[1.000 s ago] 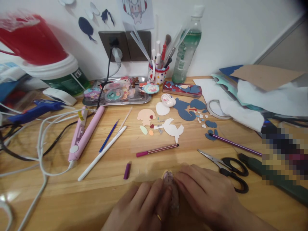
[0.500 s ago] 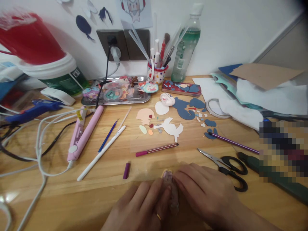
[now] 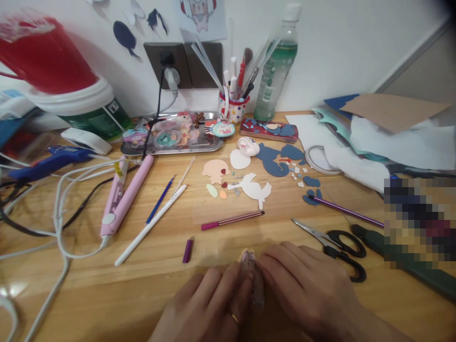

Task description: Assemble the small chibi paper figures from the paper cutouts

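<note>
With fingers (image 3: 232, 276) of both hands (image 3: 199, 304) (image 3: 306, 285), pinching small piece (image 3: 248, 261) toward worktop's (image 3: 124, 294) near edge, probably smoothing it; next, press evenly.

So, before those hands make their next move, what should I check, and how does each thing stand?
1. Left hand has hold of the small piece: ok.
2. Right hand gripping it too: cannot tell; its fingertips are right at the edge.
3. Scissors pointing away from both hands: ok.
4. Purple cap fitted: not ok, lying loose.
5. Pink hair iron cool: cannot tell.
</note>
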Motion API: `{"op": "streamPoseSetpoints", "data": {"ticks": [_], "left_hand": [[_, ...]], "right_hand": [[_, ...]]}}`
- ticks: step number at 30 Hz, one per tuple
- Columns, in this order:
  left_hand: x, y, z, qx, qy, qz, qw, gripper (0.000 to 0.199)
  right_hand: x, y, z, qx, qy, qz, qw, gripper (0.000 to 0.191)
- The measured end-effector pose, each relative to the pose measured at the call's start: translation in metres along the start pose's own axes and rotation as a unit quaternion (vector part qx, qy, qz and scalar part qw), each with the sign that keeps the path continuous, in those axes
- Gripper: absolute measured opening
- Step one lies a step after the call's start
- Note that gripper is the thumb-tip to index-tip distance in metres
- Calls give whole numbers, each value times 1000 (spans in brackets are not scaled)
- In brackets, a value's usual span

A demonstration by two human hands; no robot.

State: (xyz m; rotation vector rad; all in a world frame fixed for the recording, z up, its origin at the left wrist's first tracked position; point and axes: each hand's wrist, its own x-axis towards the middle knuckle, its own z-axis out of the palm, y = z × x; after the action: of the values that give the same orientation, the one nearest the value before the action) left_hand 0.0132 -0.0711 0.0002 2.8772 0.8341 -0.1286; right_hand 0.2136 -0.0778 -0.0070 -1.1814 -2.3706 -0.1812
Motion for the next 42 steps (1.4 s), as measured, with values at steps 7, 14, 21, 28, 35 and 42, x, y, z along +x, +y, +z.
{"op": "streamPoseSetpoints", "data": {"ticks": [7, 14, 21, 28, 35, 42], "left_hand": [[-1, 0, 4, -11, 3, -9, 1000, 36], [0, 1, 1, -23, 9, -20, 999, 36], [1, 2, 2, -12, 8, -18, 1000, 35], [2, 3, -2, -25, -1, -20, 999, 35], [2, 2, -3, -21, 0, -15, 1000, 36], [3, 3, -4, -17, -6, -26, 1000, 36]], "right_hand": [[2, 0, -3, 25, -13, -9, 1000, 27], [4, 1, -3, 27, -14, -20, 999, 28], [4, 1, 0, 37, -17, -26, 999, 27], [5, 1, 1, 51, -4, -27, 998, 24], [6, -1, 3, 50, 4, -24, 998, 22], [5, -1, 4, 51, 1, -22, 998, 24]]}}
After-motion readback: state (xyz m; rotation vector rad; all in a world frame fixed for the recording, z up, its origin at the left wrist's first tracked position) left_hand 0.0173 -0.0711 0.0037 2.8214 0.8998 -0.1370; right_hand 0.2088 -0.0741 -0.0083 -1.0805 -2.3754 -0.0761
